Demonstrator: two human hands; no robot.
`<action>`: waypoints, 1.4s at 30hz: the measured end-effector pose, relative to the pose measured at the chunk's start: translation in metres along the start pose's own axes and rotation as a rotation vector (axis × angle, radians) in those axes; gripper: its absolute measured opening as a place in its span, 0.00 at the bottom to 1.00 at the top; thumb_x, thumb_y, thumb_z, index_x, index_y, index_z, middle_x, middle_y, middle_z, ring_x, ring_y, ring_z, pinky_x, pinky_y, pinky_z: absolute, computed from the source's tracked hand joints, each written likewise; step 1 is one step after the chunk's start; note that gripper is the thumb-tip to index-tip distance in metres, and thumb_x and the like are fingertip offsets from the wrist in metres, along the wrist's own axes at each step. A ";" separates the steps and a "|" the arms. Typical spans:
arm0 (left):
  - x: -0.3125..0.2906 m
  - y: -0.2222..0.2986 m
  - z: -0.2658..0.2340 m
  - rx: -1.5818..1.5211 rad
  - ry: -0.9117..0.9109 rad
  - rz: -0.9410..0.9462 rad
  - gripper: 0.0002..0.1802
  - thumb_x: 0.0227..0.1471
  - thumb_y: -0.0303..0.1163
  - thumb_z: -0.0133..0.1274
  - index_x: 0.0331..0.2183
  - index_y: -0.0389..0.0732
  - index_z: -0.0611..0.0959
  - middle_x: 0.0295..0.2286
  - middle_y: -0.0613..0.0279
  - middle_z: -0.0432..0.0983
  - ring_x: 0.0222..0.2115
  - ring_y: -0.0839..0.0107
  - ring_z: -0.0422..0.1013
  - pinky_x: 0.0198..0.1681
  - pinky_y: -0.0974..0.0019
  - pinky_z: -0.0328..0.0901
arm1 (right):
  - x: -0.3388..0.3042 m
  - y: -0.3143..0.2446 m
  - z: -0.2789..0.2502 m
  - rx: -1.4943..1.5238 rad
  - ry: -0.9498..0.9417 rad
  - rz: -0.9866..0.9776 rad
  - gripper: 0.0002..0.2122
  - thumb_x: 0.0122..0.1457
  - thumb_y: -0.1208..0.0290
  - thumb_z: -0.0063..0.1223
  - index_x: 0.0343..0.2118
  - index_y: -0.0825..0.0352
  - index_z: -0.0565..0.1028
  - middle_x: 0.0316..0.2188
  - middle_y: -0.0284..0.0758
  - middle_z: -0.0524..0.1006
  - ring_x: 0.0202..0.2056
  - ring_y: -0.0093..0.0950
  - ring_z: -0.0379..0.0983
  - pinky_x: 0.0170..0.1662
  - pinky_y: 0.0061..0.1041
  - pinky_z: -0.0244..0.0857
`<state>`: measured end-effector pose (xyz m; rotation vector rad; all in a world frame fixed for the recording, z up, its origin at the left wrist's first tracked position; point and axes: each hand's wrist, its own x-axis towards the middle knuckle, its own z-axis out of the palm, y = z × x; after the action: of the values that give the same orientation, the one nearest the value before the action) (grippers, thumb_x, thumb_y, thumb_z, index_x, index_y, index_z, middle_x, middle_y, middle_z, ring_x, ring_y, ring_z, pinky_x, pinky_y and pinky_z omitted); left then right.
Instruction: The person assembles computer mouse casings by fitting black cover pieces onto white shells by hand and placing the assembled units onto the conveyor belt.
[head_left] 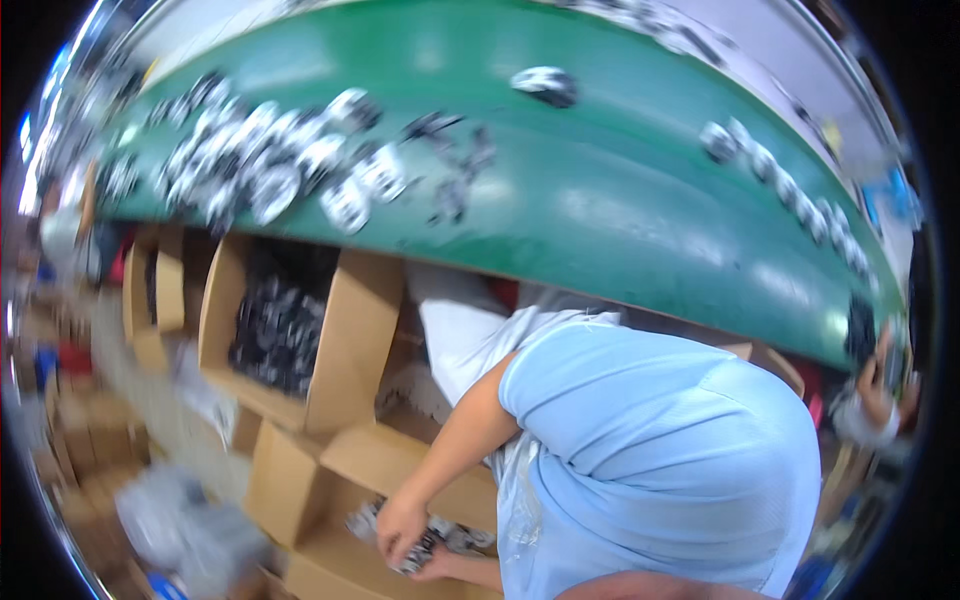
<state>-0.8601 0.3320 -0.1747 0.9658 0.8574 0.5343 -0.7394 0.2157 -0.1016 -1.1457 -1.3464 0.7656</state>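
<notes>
In the head view, leans in a light-blue shirt [660, 440] toward seven o'clock, reaching with both bare arms into an open carton [330, 578] there. Has the right hand [402, 524] at small silver-and-black parts [420, 553] inside that carton, with fingers bent downward and close together. Has the left hand [436, 567] just beside, nearer six o'clock, against the same parts, with fingers mostly hidden and blurred. Cannot tell a firm clamp from a loose touch in either hand. Shows more of these parts lying loose in the carton around both hands.

At nine o'clock, shows a second carton [350, 340] filled with dark pieces [280, 335]. Across the top, from ten to three o'clock, shows a green table [620, 190], bearing a heap of silver-and-black housings [265, 160] at ten, scattered black pieces [452, 165] near twelve, a lone housing [546, 87] between twelve and one, and a row of rounded housings [788, 192] between two and three. Between three and four o'clock, shows another person's hand [877, 388]. At eight, shows pale plastic bags [190, 525].
</notes>
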 end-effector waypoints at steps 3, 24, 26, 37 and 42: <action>0.055 -0.005 0.031 0.352 -0.120 0.096 0.33 0.62 0.52 0.43 0.57 0.36 0.73 0.54 0.49 0.71 0.52 0.55 0.69 0.54 0.53 0.68 | -0.053 -0.030 -0.071 0.033 -0.055 -0.112 0.21 0.66 0.55 0.50 0.47 0.72 0.77 0.39 0.48 0.81 0.40 0.42 0.79 0.43 0.40 0.71; -0.230 -0.182 0.706 0.896 -1.680 1.779 0.35 0.47 0.47 0.66 0.52 0.38 0.77 0.57 0.38 0.66 0.56 0.39 0.62 0.59 0.43 0.58 | -0.481 -0.241 0.004 -0.843 2.343 0.579 0.07 0.63 0.73 0.56 0.40 0.68 0.82 0.31 0.36 0.80 0.32 0.28 0.76 0.37 0.27 0.69; -0.227 -0.224 0.746 0.898 -1.923 1.587 0.32 0.48 0.45 0.65 0.51 0.37 0.79 0.55 0.35 0.67 0.55 0.38 0.64 0.58 0.43 0.60 | -0.481 -0.243 0.040 -0.833 2.570 0.637 0.06 0.61 0.74 0.58 0.38 0.68 0.82 0.30 0.37 0.80 0.33 0.30 0.78 0.37 0.29 0.70; -0.367 -0.237 0.759 0.730 -2.240 1.550 0.37 0.56 0.48 0.60 0.56 0.30 0.74 0.52 0.30 0.71 0.53 0.44 0.70 0.58 0.46 0.63 | -0.535 -0.234 0.230 -0.994 3.098 1.212 0.09 0.60 0.65 0.60 0.38 0.64 0.83 0.34 0.40 0.83 0.37 0.36 0.80 0.41 0.31 0.72; -0.505 -0.326 0.663 0.750 -2.220 1.399 0.35 0.53 0.56 0.61 0.44 0.29 0.81 0.35 0.38 0.81 0.36 0.50 0.78 0.44 0.51 0.72 | -0.560 -0.151 0.374 -0.715 3.165 1.960 0.12 0.62 0.64 0.53 0.43 0.63 0.82 0.45 0.42 0.80 0.48 0.41 0.76 0.52 0.38 0.70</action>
<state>-0.5930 -0.5162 -0.0710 1.9029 -1.8885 -0.0702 -1.2039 -0.2855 -0.1997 1.5503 -2.6038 1.0006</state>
